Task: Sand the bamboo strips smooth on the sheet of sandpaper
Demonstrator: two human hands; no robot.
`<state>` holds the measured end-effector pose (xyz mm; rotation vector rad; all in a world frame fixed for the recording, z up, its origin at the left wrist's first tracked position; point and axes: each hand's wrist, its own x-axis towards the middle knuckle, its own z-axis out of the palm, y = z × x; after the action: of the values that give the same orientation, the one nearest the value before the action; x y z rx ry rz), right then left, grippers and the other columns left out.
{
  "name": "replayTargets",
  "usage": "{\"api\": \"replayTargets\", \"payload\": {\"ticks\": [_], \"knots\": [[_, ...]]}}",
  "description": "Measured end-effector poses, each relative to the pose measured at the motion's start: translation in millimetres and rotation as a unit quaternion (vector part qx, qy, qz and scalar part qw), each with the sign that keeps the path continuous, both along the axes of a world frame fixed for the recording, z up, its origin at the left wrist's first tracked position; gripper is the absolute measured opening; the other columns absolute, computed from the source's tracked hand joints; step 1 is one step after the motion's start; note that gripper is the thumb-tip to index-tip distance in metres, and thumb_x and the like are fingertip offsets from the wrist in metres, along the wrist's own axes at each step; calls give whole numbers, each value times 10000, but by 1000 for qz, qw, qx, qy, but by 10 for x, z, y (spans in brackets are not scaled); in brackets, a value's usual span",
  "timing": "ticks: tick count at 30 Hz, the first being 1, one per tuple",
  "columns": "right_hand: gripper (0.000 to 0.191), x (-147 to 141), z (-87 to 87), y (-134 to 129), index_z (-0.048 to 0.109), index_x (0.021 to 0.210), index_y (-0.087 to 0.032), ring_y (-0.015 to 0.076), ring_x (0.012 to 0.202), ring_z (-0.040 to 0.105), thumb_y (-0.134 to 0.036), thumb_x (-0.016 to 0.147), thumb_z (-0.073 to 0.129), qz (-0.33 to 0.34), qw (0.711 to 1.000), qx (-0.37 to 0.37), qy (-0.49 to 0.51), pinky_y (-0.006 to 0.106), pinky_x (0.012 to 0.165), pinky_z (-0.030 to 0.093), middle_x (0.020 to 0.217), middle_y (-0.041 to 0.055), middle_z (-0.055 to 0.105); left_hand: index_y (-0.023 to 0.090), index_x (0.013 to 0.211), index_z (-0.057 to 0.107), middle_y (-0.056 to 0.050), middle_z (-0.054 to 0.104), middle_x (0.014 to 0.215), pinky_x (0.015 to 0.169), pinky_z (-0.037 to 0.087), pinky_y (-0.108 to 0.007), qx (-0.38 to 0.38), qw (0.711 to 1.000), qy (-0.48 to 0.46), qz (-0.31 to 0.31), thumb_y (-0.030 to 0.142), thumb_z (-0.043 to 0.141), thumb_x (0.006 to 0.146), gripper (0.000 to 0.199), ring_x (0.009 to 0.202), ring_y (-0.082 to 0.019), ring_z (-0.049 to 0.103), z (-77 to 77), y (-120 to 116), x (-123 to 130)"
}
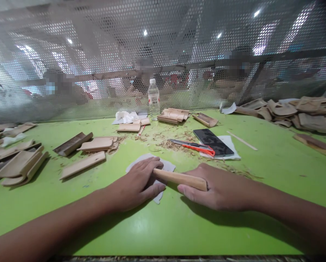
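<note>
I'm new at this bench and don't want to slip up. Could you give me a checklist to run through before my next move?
1. Right hand gripping the wooden piece: ok.
2. Left hand at the piece's other end: ok; how firmly it holds, cannot tell.
3. Knife lying apart from both hands: ok.
4. Knife blade fully retracted: cannot tell.
5. Table free of shavings: not ok, some lie around the knife.
6. Bottle upright with its cap on: ok.
</note>
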<state>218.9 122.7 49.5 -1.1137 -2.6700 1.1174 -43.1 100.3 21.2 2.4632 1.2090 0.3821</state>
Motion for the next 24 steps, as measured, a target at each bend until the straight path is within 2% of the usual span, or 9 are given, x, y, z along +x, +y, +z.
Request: {"api": "replayTargets", "payload": {"ticks": [5,8,10,12,14,16,20,22,24], "knots": [[334,-9,-20,-10,502,719,-205,108,499,358,-437,958,529,2,999,1,43,266,481,251,585,-50,425,184,1409,461,-166,481,1520,1179,337,-512,-2,1000,0,2,443,507,1060,437,1431,-325,417,-2,-5,-1],[398,12,-39,24,504,672,-209,105,470,351,-498,931,593,-73,990,-43,114,260,450,246,546,-56,411,175,1468,394,-183,470,1527,1172,341,-535,-3,1000,-4,10,471,501,1057,518,1420,-345,424,-21,-8,4],[500,41,-56,74,444,579,-224,98,414,317,-554,929,581,-116,965,-104,212,263,417,244,475,-66,351,154,1515,339,-208,441,1545,1166,343,-555,-5,1000,-2,22,491,506,1048,600,1427,-374,409,-42,-9,8],[567,70,-78,137,370,515,-243,91,370,277,-570,948,535,-119,930,-152,312,267,393,240,426,-76,286,141,1574,252,-223,401,1575,1172,332,-567,-17,999,0,34,501,512,1042,693,1448,-394,378,-67,-12,9],[580,95,-104,192,349,499,-248,86,355,250,-558,960,517,-114,911,-165,361,266,377,220,414,-79,263,144,1626,109,-223,365,1606,1183,307,-580,-28,999,-4,43,517,511,1037,804,1477,-404,334,-88,-15,7],[570,110,-123,218,372,518,-241,88,363,253,-563,966,514,-123,917,-152,348,263,376,212,421,-77,279,147,1642,-31,-225,320,1634,1188,290,-592,-34,998,-11,48,540,505,1035,900,1499,-411,290,-102,-19,1],[485,106,-93,166,470,619,-215,105,439,337,-561,951,546,-145,966,-45,208,257,422,253,501,-55,379,152,1637,-142,-227,309,1639,1161,329,-589,-44,997,-15,54,553,508,1032,974,1479,-414,325,-102,-23,-16],[419,88,-60,118,514,671,-204,111,472,370,-517,945,561,-104,986,-1,131,256,439,260,549,-42,426,165,1638,-148,-216,342,1626,1155,338,-578,-43,998,-16,49,540,511,1034,969,1468,-402,348,-98,-23,-22],[402,71,-40,90,523,688,-202,111,473,362,-501,958,531,-56,994,10,88,258,439,245,558,-42,422,181,1642,-135,-204,367,1616,1157,336,-561,-38,998,-20,42,528,519,1033,959,1461,-386,366,-95,-22,-23]]}}
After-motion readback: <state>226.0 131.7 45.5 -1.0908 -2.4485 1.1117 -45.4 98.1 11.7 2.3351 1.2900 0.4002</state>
